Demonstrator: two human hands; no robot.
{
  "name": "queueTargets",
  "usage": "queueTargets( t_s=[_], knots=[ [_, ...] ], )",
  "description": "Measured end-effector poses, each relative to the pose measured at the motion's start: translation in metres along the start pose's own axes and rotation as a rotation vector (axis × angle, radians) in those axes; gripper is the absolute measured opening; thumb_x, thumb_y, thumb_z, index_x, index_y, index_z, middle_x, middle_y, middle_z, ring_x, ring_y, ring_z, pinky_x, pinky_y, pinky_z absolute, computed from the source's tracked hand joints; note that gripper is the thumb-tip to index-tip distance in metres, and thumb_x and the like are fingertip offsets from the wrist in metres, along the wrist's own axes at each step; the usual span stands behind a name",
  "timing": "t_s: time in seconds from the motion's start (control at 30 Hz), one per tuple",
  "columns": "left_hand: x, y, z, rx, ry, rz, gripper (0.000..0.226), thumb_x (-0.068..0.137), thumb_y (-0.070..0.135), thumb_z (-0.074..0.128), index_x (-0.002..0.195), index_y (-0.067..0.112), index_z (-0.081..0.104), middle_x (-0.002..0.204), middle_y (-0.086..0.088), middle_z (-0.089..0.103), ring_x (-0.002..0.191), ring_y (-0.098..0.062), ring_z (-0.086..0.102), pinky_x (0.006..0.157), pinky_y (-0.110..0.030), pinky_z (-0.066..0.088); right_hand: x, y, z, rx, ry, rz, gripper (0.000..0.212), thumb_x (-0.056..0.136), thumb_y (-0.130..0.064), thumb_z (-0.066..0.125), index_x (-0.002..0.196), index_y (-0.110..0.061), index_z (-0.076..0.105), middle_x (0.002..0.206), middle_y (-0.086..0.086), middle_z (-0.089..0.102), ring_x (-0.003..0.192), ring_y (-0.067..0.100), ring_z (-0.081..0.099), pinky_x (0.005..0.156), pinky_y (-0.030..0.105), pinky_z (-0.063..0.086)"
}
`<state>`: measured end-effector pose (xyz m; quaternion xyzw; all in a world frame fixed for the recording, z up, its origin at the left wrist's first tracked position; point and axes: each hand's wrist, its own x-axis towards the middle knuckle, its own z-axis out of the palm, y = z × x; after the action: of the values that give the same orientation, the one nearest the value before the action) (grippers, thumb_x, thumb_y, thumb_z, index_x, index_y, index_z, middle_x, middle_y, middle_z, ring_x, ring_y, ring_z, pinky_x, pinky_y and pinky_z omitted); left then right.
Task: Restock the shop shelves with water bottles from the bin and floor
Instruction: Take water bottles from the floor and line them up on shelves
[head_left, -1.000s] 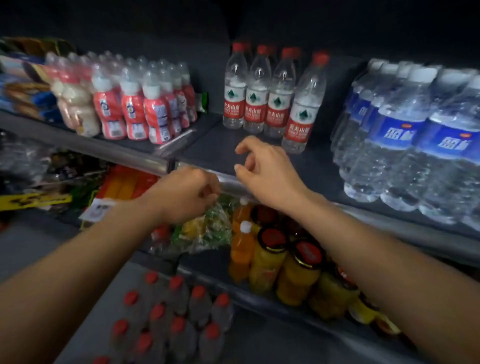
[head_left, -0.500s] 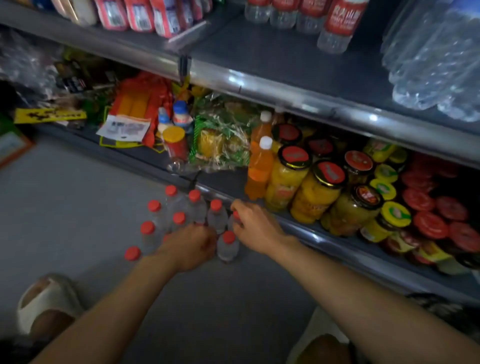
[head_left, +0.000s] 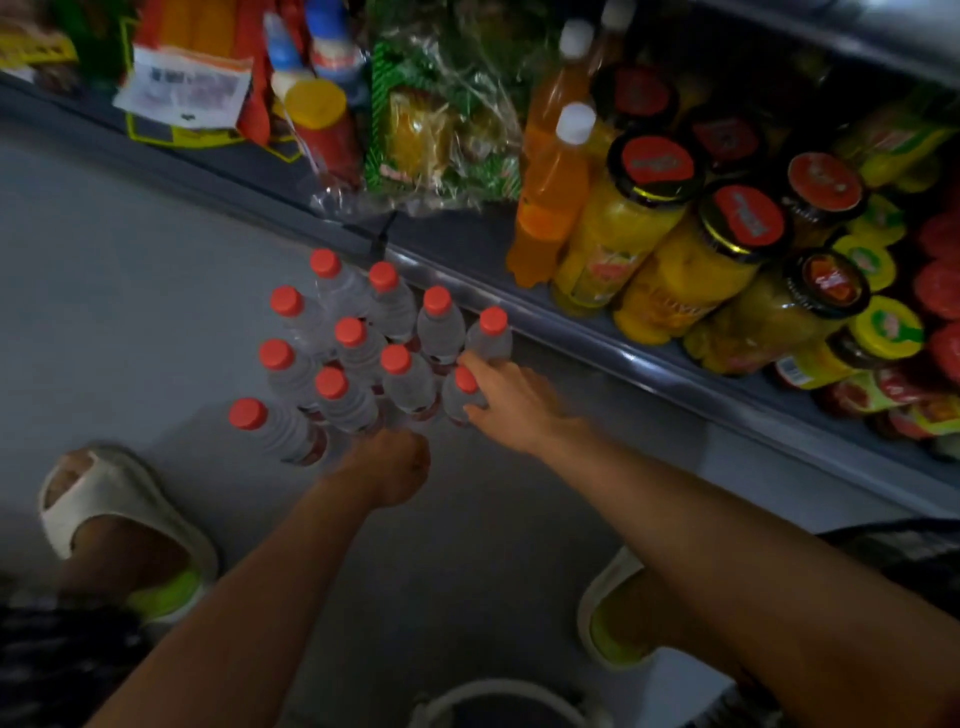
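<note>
Several clear water bottles with red caps (head_left: 351, 332) stand packed together on the grey floor, just in front of the bottom shelf. My right hand (head_left: 506, 400) reaches to the cluster's right corner, with its fingers and thumb round the neck of the nearest water bottle (head_left: 464, 381). My left hand (head_left: 390, 467) is curled at the near edge of the cluster, against the bodies of the front bottles. Its fingers are hidden under the hand, so a grip cannot be made out.
The bottom shelf's metal edge (head_left: 597, 338) runs diagonally behind the bottles. It holds jars of yellow fruit (head_left: 618, 234), orange drink bottles (head_left: 550, 192) and snack bags (head_left: 441, 124). My feet in white slippers (head_left: 124, 525) flank the spot. A white bin rim (head_left: 498, 693) shows at the bottom.
The view dropped from the upper shelf to the floor. Both hands came down to the bottle cluster, and the right hand closed round a bottle's neck at the right corner.
</note>
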<state>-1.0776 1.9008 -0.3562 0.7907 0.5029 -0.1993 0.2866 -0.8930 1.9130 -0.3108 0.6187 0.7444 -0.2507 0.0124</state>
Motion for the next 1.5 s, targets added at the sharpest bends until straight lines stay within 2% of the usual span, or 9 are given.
queueTargets(
  t_s=[0.3, 0.43, 0.53, 0.77, 0.87, 0.97, 1.17, 1.3, 1.5],
  knots=[
    [0.003, -0.005, 0.023, -0.067, -0.153, -0.049, 0.029, 0.094, 0.023, 0.047, 0.116, 0.015, 0.063, 0.129, -0.01, 0.058, 0.12, -0.029, 0.054, 0.098, -0.034, 0.044, 0.012, 0.0, 0.006, -0.039, 0.053, -0.047, 0.037, 0.09, -0.028, 0.057, 0.122, -0.016, 0.042, 0.111, 0.014, 0.063, 0.098, 0.04, 0.06, 0.069, 0.036, 0.043],
    [-0.001, -0.005, 0.013, -0.039, -0.105, -0.053, 0.03, 0.095, 0.024, 0.046, 0.118, 0.014, 0.062, 0.129, -0.01, 0.059, 0.119, -0.029, 0.054, 0.099, -0.034, 0.044, 0.004, -0.003, -0.002, -0.032, 0.034, -0.063, 0.034, 0.089, -0.024, 0.056, 0.119, -0.016, 0.044, 0.11, 0.015, 0.063, 0.097, 0.04, 0.059, 0.066, 0.034, 0.038],
    [-0.008, -0.003, 0.001, -0.03, -0.064, -0.047, 0.03, 0.095, 0.026, 0.046, 0.118, 0.014, 0.062, 0.128, -0.011, 0.059, 0.118, -0.03, 0.055, 0.097, -0.035, 0.045, -0.007, -0.007, -0.01, 0.026, 0.023, -0.061, 0.033, 0.088, -0.025, 0.059, 0.117, -0.016, 0.046, 0.108, 0.015, 0.062, 0.097, 0.04, 0.059, 0.07, 0.036, 0.044],
    [-0.039, 0.005, -0.044, -0.025, 0.106, -0.016, 0.024, 0.093, 0.026, 0.048, 0.102, 0.009, 0.063, 0.117, -0.016, 0.062, 0.109, -0.034, 0.059, 0.091, -0.04, 0.048, -0.035, -0.025, -0.058, 0.102, 0.04, -0.065, 0.022, 0.082, -0.027, 0.063, 0.089, -0.017, 0.045, 0.089, 0.007, 0.052, 0.087, 0.034, 0.055, 0.059, 0.034, 0.034],
    [-0.054, 0.012, -0.072, 0.003, 0.178, 0.015, 0.023, 0.092, 0.026, 0.05, 0.102, 0.012, 0.064, 0.117, -0.013, 0.064, 0.108, -0.032, 0.059, 0.09, -0.037, 0.047, -0.048, -0.038, -0.091, 0.11, 0.106, -0.093, 0.021, 0.079, -0.025, 0.066, 0.087, -0.015, 0.05, 0.087, 0.009, 0.058, 0.083, 0.031, 0.056, 0.063, 0.04, 0.044],
    [-0.069, 0.021, -0.104, 0.007, 0.247, 0.04, 0.02, 0.091, 0.023, 0.051, 0.101, 0.011, 0.064, 0.113, -0.015, 0.064, 0.105, -0.033, 0.059, 0.087, -0.039, 0.047, -0.063, -0.05, -0.13, 0.165, 0.181, -0.138, 0.02, 0.076, -0.022, 0.069, 0.081, -0.013, 0.052, 0.08, 0.009, 0.059, 0.077, 0.028, 0.056, 0.064, 0.043, 0.043],
    [-0.11, 0.046, -0.181, 0.042, 0.442, 0.131, 0.02, 0.089, 0.022, 0.052, 0.103, 0.016, 0.066, 0.111, -0.011, 0.065, 0.105, -0.032, 0.059, 0.085, -0.037, 0.049, -0.1, -0.077, -0.215, 0.171, 0.411, -0.168, 0.026, 0.072, -0.027, 0.075, 0.075, -0.008, 0.057, 0.069, 0.005, 0.059, 0.065, 0.02, 0.053, 0.056, 0.037, 0.039],
    [-0.137, 0.067, -0.237, 0.068, 0.575, 0.242, 0.011, 0.088, 0.018, 0.053, 0.084, 0.013, 0.062, 0.096, -0.014, 0.067, 0.093, -0.034, 0.06, 0.075, -0.039, 0.049, -0.116, -0.091, -0.268, 0.152, 0.569, -0.159, 0.026, 0.072, -0.032, 0.075, 0.071, -0.011, 0.059, 0.063, -0.002, 0.054, 0.058, 0.008, 0.045, 0.052, 0.031, 0.033],
    [-0.161, 0.094, -0.309, 0.096, 0.732, 0.275, 0.012, 0.09, 0.024, 0.053, 0.081, 0.018, 0.06, 0.081, -0.001, 0.059, 0.086, -0.027, 0.058, 0.077, -0.038, 0.05, -0.128, -0.1, -0.334, 0.209, 0.768, -0.17, 0.022, 0.072, -0.031, 0.074, 0.069, -0.015, 0.06, 0.061, -0.004, 0.055, 0.056, 0.008, 0.048, 0.054, 0.032, 0.04]
  ],
)
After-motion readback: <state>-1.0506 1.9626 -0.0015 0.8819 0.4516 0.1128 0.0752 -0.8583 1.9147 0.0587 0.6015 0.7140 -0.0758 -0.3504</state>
